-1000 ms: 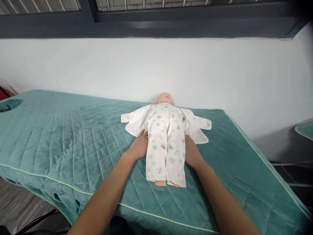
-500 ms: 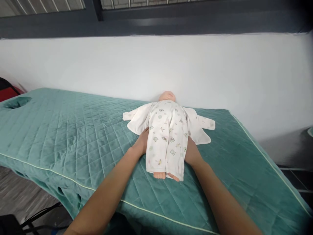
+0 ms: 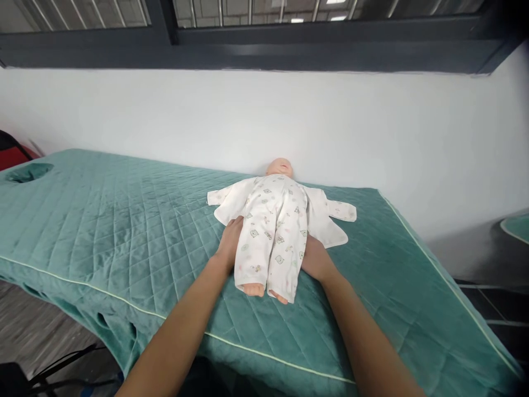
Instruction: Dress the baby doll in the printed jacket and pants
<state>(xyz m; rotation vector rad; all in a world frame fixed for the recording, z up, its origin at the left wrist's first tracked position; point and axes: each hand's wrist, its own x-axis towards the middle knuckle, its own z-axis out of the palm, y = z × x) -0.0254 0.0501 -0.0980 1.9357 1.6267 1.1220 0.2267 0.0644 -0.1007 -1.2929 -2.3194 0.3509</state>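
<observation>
A baby doll lies on its back on a green quilted bed, head against the wall and feet toward me. White patterned trousers cover its legs and most of its trunk, with the bare feet poking out of the cuffs. Beneath it a white jacket is spread, sleeves out to both sides. My left hand is closed at the left edge of the trousers, fingertips partly hidden. On the other side my right hand grips the right edge, its fingers tucked out of sight under the cloth.
The green quilted bed cover stretches far to the left, to a face hole. A white wall rises behind, below a dark window frame. At the right stands another green surface.
Both hands and the trouser legs have shifted left relative to the jacket, and the doll's legs have swung with them. The camera view has tilted slightly upward.
</observation>
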